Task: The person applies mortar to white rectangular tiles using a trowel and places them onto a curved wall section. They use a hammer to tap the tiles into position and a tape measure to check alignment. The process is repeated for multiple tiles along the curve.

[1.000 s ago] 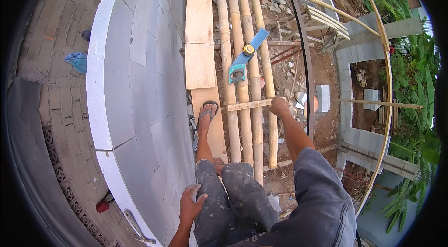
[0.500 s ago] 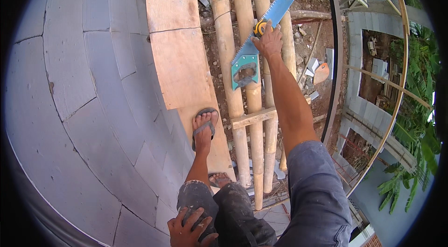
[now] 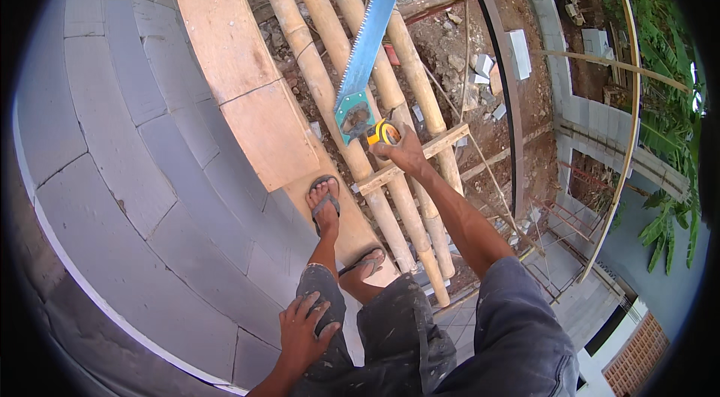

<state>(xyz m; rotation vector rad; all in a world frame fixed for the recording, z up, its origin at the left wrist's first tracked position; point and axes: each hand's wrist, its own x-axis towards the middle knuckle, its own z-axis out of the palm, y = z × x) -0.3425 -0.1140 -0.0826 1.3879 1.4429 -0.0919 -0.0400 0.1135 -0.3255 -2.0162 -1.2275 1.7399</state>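
Note:
A yellow and black tape measure (image 3: 385, 132) is in the grip of my right hand (image 3: 406, 152), just beside the saw's handle. The hand saw (image 3: 367, 48) lies on the bamboo poles; it has a blue toothed blade and a teal handle, and its blade points away from me. My left hand (image 3: 303, 328) rests on my left knee with its fingers spread and nothing in it. Under the right forearm runs a wooden crosspiece (image 3: 439, 143) laid over the poles.
Several bamboo poles (image 3: 303, 38) run lengthwise beside the plywood boards (image 3: 270, 131) where my feet in flip-flops stand. A grey block wall (image 3: 124, 164) rises along the left. A dark bar (image 3: 504, 74) crosses on the right, above rubble-strewn ground (image 3: 454, 29) lying lower down.
My right hand has moved from over the saw blade back toward me, carrying the tape measure to beside the handle. The view has turned, and my rear foot has come forward.

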